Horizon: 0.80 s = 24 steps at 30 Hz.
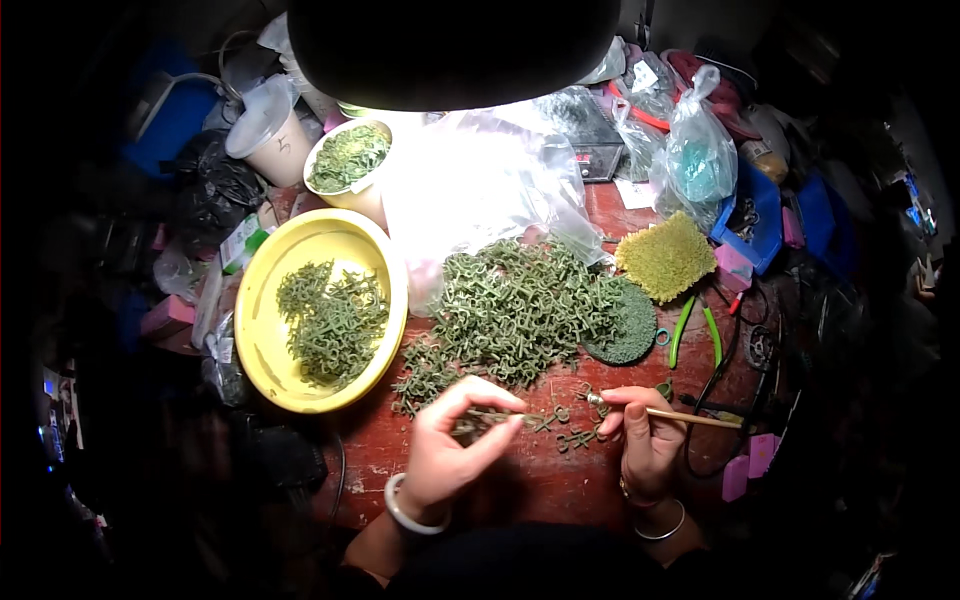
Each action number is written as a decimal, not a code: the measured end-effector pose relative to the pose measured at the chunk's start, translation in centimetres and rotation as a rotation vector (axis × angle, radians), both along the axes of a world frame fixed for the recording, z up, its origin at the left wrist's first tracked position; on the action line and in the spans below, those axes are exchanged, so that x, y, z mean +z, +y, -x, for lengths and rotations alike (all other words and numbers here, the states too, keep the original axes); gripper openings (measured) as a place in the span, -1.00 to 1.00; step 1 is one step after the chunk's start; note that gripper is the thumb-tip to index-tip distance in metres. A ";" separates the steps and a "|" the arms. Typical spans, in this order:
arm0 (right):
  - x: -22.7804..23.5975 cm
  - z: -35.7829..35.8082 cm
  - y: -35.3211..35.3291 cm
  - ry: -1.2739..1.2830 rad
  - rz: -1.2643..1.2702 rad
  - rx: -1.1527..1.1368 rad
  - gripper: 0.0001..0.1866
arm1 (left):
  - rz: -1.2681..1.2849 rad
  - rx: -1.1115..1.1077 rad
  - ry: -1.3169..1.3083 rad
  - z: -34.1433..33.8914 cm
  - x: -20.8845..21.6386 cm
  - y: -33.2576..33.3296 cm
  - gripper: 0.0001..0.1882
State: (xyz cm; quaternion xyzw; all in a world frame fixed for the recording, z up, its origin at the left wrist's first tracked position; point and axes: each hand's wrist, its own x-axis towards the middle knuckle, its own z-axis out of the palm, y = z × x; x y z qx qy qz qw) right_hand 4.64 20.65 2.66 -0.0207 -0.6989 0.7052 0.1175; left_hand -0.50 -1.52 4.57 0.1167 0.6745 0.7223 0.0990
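Observation:
My left hand (458, 445) is closed in a pinch, with several small green branched pieces (482, 418) between its thumb and fingers. My right hand (648, 440) grips a thin stick-like tool with a pale wooden handle (708, 418); a shiny silvery bit shows at its fingertips. Between the two hands, a few loose green pieces (576, 440) lie on the red tabletop. Just beyond them spreads a big heap of the same twisted green pieces (520, 310). More of them sit inside a yellow basin (250, 345) to the left.
Right of the heap are a round dish of green granules (632, 328), a rough yellow block (665, 257) and green-handled pliers (682, 332). Clear plastic sheeting (480, 180) covers the back. A tub (360, 197) and a bucket (278, 145) stand back left; blue bins (752, 225) sit right.

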 end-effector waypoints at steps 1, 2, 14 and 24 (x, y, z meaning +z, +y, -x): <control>0.1 0.0 0.0 -0.010 0.037 -0.012 -0.70 | 0.009 0.078 0.000 -0.1 0.9 -0.8 -0.84; 0.1 0.0 -0.1 -0.015 0.040 -0.009 -0.71 | 0.131 0.202 0.180 0.6 1.2 -1.4 -0.85; -0.7 0.8 -0.3 -0.008 -0.077 -0.135 -0.74 | 1.140 0.822 0.661 6.1 1.0 -5.4 -0.75; -1.8 2.7 -0.7 0.255 -0.902 0.040 -0.73 | -0.097 0.162 -0.103 -1.5 -4.1 2.8 -0.93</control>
